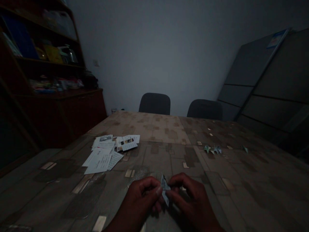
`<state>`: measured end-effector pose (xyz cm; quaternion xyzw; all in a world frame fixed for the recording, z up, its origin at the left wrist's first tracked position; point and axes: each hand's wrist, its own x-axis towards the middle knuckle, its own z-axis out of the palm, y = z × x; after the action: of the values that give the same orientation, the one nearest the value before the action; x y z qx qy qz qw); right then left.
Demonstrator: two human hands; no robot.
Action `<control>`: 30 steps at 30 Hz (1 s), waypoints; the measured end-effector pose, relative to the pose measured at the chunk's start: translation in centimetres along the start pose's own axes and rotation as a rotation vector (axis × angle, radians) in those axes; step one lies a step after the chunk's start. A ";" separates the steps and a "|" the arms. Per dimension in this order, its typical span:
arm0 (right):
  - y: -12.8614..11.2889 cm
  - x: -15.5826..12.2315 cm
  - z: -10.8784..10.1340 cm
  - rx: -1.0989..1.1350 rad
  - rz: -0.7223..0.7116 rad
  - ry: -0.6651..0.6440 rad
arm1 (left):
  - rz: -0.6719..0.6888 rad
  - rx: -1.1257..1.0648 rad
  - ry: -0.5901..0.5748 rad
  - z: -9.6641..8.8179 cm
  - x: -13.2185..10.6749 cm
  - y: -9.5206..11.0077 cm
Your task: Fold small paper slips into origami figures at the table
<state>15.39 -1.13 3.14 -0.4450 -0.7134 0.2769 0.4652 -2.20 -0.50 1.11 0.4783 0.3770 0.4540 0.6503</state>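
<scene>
A small folded piece of paper (164, 187), pale with dark print, is held up between my two hands just above the table. My left hand (146, 195) pinches its left side between thumb and fingers. From the other side, my right hand (187, 193) grips it with thumb and forefinger. Some of the paper is hidden behind my fingertips. Beyond my right hand, several small folded paper pieces (212, 149) stand close together on the table, and one more folded piece (245, 149) lies farther right.
Loose printed paper sheets (100, 159) lie in a pile at the left of the patterned tablecloth (154, 129). Two dark chairs (154, 103) stand at the far edge. A wooden cabinet (82, 109) with filled shelves is on the left; grey panels (241, 71) lean at the right.
</scene>
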 end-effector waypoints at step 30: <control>0.0 0.0 0.0 0.005 -0.231 0.000 | 0.558 0.542 0.112 -0.4 -0.8 1.6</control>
<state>15.41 -1.15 3.14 -0.3586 -0.7594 0.2232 0.4949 -3.16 -0.98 2.64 0.6913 0.3737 0.5227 0.3304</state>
